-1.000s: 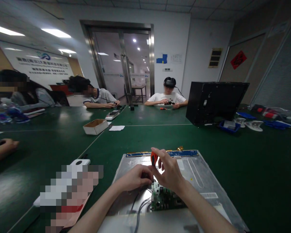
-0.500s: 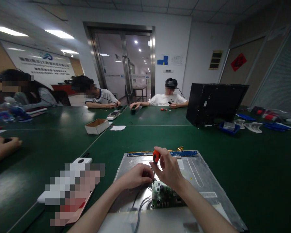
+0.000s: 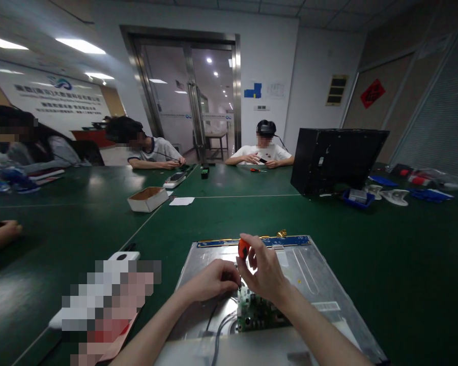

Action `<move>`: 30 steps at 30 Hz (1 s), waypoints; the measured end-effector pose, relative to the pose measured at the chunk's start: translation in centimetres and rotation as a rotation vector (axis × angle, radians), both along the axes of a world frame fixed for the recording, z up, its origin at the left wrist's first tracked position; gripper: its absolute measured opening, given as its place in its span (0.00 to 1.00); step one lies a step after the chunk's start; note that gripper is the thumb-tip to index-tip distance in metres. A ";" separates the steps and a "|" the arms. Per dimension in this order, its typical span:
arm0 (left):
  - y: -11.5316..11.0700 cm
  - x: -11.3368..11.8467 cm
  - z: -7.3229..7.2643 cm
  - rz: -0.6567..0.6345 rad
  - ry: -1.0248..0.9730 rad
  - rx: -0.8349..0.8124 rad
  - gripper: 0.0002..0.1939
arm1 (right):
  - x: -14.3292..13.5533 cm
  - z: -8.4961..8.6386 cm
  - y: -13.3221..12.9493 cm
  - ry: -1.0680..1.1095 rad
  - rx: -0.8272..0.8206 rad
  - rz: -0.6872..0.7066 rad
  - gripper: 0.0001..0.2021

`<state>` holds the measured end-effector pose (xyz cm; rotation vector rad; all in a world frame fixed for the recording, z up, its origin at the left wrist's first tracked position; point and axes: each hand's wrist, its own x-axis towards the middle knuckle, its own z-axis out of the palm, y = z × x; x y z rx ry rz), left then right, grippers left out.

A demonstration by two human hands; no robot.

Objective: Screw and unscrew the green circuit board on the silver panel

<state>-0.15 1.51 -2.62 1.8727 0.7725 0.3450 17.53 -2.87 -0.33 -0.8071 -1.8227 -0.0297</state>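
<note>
My right hand (image 3: 266, 269) is closed around the orange and black handle of a screwdriver (image 3: 243, 249), held upright. Below it, the screwdriver's tip is by the upper left corner of a green circuit board (image 3: 259, 311). Pinched together beside that tip are the fingers of my left hand (image 3: 213, 279); whatever they hold is too small or hidden to name. The board lies on the flat silvery back of a display panel (image 3: 328, 284), which has a blue strip board (image 3: 297, 240) along its far edge. Grey cables (image 3: 222, 328) run beside the green board.
A white power strip (image 3: 124, 258) and a pink, partly blurred item (image 3: 137, 290) lie on the left. Farther off are an open carton (image 3: 148, 200), a black monitor housing (image 3: 338, 160) and a blue tray (image 3: 356, 202). Several people sit around the green table (image 3: 229, 216).
The view has shifted slightly. My two hands keep nearly the same pose at the board's corner. The person across has drawn a hand back from a small dark green object.
</note>
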 end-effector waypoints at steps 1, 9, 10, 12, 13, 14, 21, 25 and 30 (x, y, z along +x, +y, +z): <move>-0.1 0.1 0.2 0.004 0.000 -0.006 0.05 | 0.0 0.0 0.0 0.002 0.007 -0.015 0.22; -0.1 0.2 0.8 0.032 0.042 -0.028 0.04 | 0.1 0.1 0.0 -0.013 0.003 -0.042 0.21; -0.1 0.2 0.7 0.032 0.039 -0.031 0.04 | 0.1 0.2 0.0 -0.012 -0.005 -0.033 0.22; 0.0 0.1 0.4 0.023 0.022 -0.032 0.06 | 0.2 0.2 -0.1 -0.008 -0.018 -0.016 0.23; 0.1 0.1 0.3 0.015 0.013 -0.027 0.06 | 0.2 0.2 -0.2 -0.008 -0.020 -0.015 0.23; 0.1 0.0 0.2 0.008 0.004 -0.020 0.07 | 0.2 0.2 -0.2 -0.010 -0.019 -0.019 0.24; 0.1 0.0 -0.2 -0.010 -0.019 -0.026 0.07 | 0.1 0.1 0.0 -0.017 0.016 -0.072 0.21; 0.1 0.0 -0.2 0.004 0.005 0.004 0.06 | 0.0 0.2 0.1 -0.033 0.044 -0.077 0.19; 0.1 0.0 -0.2 -0.012 -0.007 -0.017 0.06 | 0.2 0.3 0.0 -0.050 0.009 -0.029 0.24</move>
